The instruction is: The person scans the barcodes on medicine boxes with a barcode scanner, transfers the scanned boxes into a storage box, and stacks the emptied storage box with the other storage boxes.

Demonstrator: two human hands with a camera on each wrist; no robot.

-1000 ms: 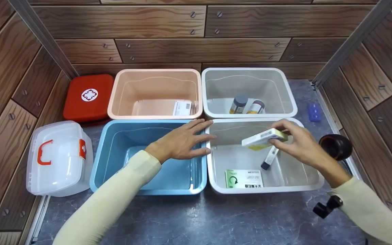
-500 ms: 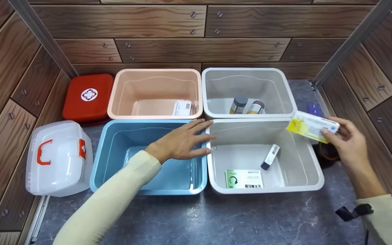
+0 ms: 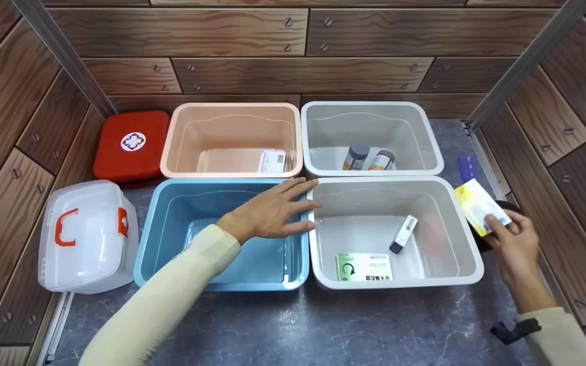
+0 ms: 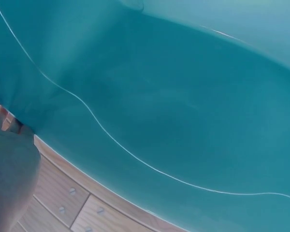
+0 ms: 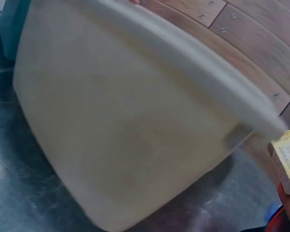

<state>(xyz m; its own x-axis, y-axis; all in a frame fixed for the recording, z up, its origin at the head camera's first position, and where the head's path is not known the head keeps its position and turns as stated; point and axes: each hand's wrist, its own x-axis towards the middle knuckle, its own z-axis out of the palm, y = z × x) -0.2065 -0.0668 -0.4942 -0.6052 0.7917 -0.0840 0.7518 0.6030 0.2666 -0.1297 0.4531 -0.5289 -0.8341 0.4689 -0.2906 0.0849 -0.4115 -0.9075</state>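
Observation:
Between thumb and fingers my right hand (image 3: 517, 244) pinches a yellow-and-white box (image 3: 480, 206), held just right of the front grey bin (image 3: 397, 284) and above a dark round container (image 3: 510, 206). In the right wrist view the same box (image 5: 287, 159) shows at the right edge. My left hand (image 3: 275, 209) lies with fingers spread over the blue bin (image 3: 222, 287), fingertips at the seam with the grey bin. Inside the front grey bin are a green-and-white box (image 3: 364, 267) and a slim white box with a dark end (image 3: 404, 234).
Behind stand a peach bin (image 3: 232, 105) with a white box (image 3: 272, 161) and a grey bin (image 3: 369, 104) with two bottles (image 3: 356, 155). A red first-aid case (image 3: 131, 147) and a clear lidded box (image 3: 84, 234) stand left. A purple pill case (image 3: 468, 168) lies right.
My right hand has carried the yellow-and-white box out of the front grey bin to the right, then slightly lower, over the dark container. My left hand has stayed in place.

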